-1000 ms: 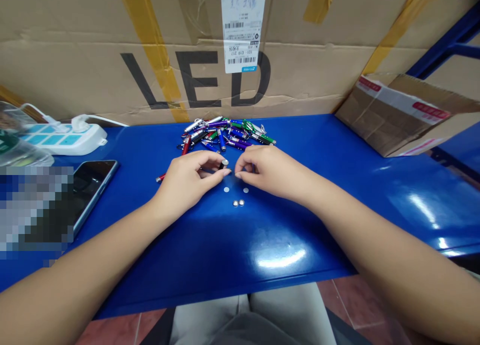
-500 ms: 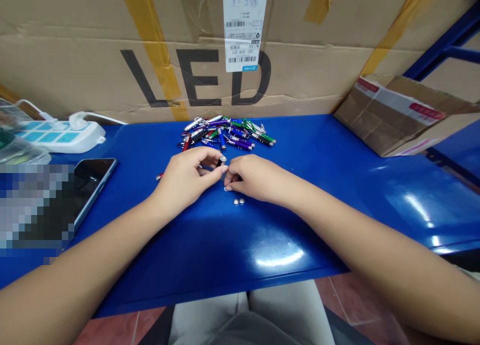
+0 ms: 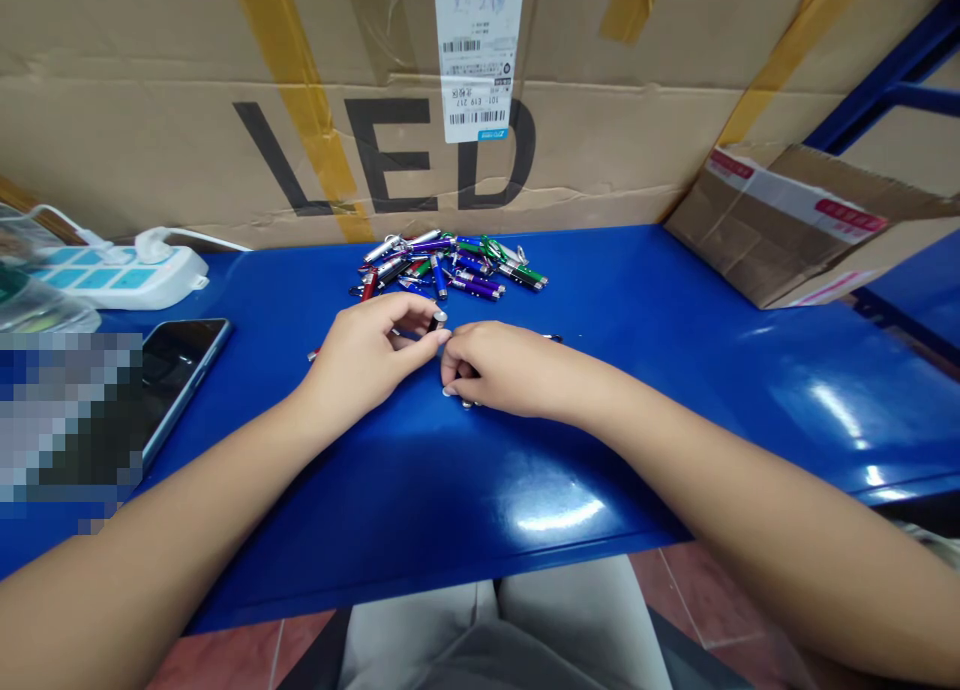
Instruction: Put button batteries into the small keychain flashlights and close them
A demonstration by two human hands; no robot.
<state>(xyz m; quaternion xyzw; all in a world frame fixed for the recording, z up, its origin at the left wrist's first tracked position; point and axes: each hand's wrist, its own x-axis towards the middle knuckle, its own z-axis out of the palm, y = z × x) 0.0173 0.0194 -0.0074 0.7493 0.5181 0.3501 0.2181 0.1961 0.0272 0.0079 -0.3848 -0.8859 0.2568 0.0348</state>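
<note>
Your left hand (image 3: 360,355) pinches a small dark cylinder (image 3: 436,321) between thumb and fingertips, and your right hand (image 3: 510,365) curls over button cells (image 3: 466,404), grip unclear; a fumbled pinch could send either rolling across the blue metal tabletop (image 3: 600,300) into the keychain flashlights (image 3: 442,270).

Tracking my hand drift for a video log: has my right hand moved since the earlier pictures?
Yes: the right hand has moved left and down the view, further from the pile of keychain flashlights.

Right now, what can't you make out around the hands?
Head view:
Small metal discs: right hand covers them; count unclear.
Dark cylinder: left hand fingers hide part of it.
Phone: pixelated patch covers its lower part.
</note>
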